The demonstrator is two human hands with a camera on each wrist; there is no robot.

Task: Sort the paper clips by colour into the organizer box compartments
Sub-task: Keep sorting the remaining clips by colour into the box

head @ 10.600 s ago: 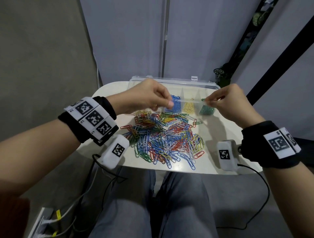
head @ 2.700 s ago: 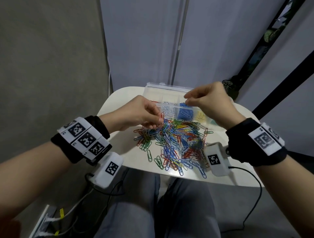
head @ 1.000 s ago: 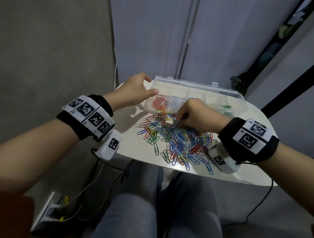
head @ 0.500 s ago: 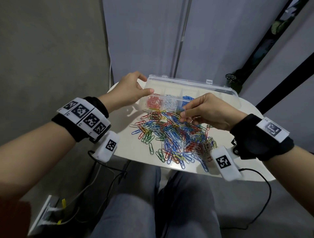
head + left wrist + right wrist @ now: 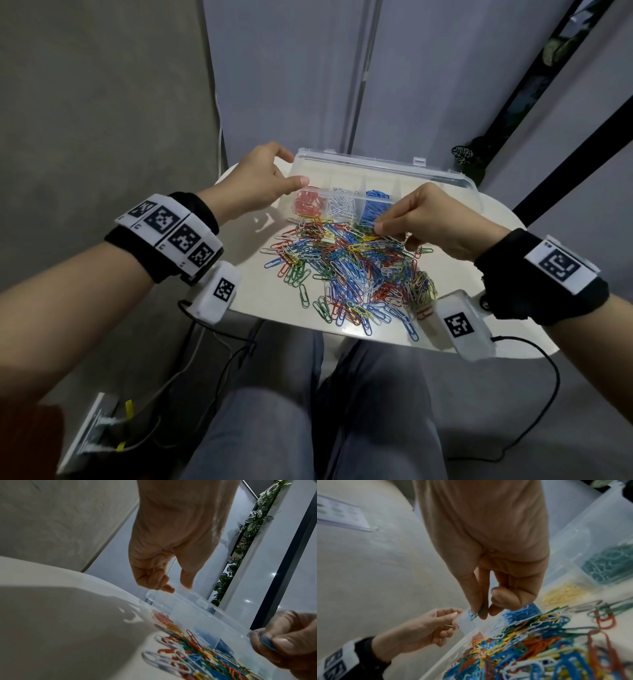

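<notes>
While the left hand (image 5: 255, 181) grips the organizer box (image 5: 383, 168) corner at upper centre, the head view has the right hand (image 5: 428, 219) pinching a blue clip over the paper clips (image 5: 349, 267) mid-frame. Left wrist: thumb and fingers (image 5: 154, 580) curl on the rim. Right wrist: fingertips (image 5: 481, 609) pinch that blue clip (image 5: 473, 614) beside the blue compartment (image 5: 520, 612).

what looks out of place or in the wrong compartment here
Nothing stands out. The visible organizer box compartments each hold one colour: red clips, white clips, blue clips. The mixed pile is simply unsorted. The right hand pinches a clip; the left hand grips the box's corner.
</notes>
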